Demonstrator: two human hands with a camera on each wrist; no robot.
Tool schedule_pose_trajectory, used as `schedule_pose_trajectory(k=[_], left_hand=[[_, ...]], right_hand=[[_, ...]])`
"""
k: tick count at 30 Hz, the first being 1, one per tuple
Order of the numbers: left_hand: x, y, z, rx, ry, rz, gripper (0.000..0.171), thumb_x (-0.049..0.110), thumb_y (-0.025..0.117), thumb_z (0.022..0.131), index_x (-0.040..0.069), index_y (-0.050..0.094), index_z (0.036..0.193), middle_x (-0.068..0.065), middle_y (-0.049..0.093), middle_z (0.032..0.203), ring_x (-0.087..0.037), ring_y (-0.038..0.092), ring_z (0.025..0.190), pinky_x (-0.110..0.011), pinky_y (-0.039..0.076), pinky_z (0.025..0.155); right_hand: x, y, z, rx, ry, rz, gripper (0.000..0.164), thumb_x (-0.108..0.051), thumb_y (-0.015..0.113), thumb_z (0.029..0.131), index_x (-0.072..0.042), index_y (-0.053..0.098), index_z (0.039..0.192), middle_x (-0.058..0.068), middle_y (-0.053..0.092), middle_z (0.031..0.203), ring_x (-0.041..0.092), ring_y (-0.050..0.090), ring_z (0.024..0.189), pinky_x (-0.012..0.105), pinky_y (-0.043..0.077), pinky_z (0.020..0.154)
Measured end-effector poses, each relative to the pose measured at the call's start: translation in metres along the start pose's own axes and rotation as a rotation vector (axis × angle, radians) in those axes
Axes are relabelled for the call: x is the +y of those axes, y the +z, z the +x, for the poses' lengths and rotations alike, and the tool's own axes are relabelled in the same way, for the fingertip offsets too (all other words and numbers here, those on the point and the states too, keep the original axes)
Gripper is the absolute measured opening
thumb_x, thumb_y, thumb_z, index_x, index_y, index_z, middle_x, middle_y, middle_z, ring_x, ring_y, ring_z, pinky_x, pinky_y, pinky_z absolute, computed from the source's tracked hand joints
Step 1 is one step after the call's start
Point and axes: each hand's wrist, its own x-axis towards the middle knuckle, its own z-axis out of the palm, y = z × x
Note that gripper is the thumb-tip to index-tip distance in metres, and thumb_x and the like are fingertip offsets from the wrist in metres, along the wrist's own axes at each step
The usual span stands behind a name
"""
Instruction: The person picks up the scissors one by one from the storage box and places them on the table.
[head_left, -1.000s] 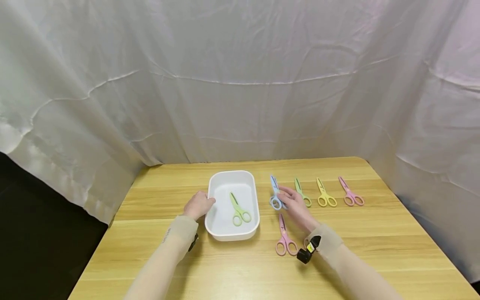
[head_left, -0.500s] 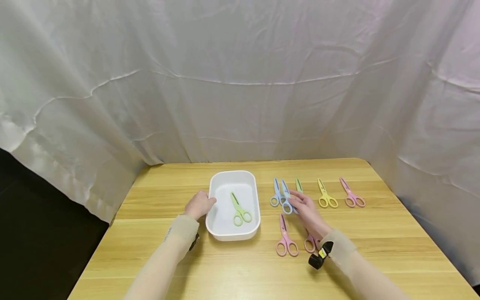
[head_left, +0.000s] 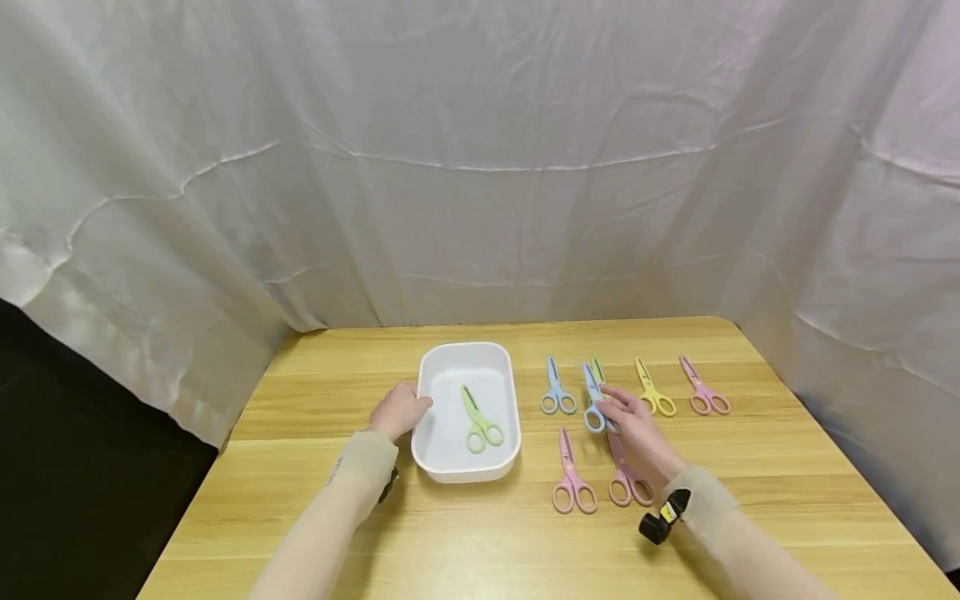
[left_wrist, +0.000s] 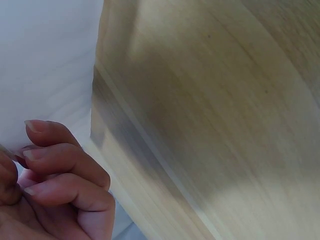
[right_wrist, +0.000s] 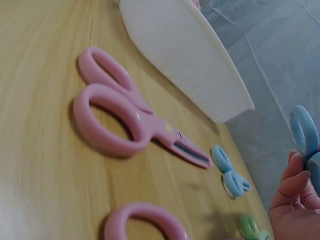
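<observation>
In the head view my left hand [head_left: 397, 412] grips the left rim of a white plastic tray [head_left: 465, 476], thumb over the edge. One pair of light green scissors [head_left: 478, 420] lies inside. My right hand [head_left: 637, 427] pinches a pair of blue scissors [head_left: 592, 385] by the handles, blades pointing away. These overlap a second pair of green scissors [head_left: 597, 370], mostly hidden behind them and the hand. In the right wrist view the fingers and thumb hold the blue handle ring [right_wrist: 295, 131] above the table. Another pair of blue scissors [head_left: 554, 385] lies between tray and right hand.
Two pairs of pink scissors lie nearer the front, the left pair [head_left: 567, 458] and the right pair [head_left: 622, 469], partly under the right wrist. Yellow scissors [head_left: 648, 385] and further pink scissors [head_left: 699, 386] lie at right. A pale curtain [head_left: 480, 208] hangs behind the wooden table [head_left: 480, 550].
My right hand has moved right with the blue scissors, away from the other blue pair and over towards the green scissors. The left hand and tray have stayed put.
</observation>
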Motion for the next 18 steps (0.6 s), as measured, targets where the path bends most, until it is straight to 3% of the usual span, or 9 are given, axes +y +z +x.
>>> schedule_pose_trajectory(k=[8, 18], left_hand=[[-0.002, -0.001, 0.002, 0.003, 0.006, -0.02, 0.026, 0.029, 0.055, 0.093, 0.006, 0.064, 0.083, -0.007, 0.067, 0.077, -0.017, 0.062, 0.067, -0.026, 0.043, 0.055], [-0.004, 0.001, 0.003, 0.002, 0.013, -0.026, 0.027, 0.029, 0.055, 0.093, 0.005, 0.065, 0.086, -0.007, 0.069, 0.08, -0.017, 0.064, 0.067, -0.026, 0.044, 0.054]], right_hand=[[0.0, -0.014, -0.005, -0.019, -0.008, 0.064, 0.061, -0.006, 0.053, 0.101, 0.007, 0.022, 0.153, -0.011, 0.065, 0.086, 0.003, 0.062, 0.082, 0.016, 0.053, 0.075], [-0.003, -0.028, -0.013, -0.039, -0.049, -0.127, 0.062, -0.006, 0.049, 0.103, 0.014, 0.018, 0.152, -0.013, 0.066, 0.089, -0.002, 0.063, 0.084, 0.014, 0.053, 0.074]])
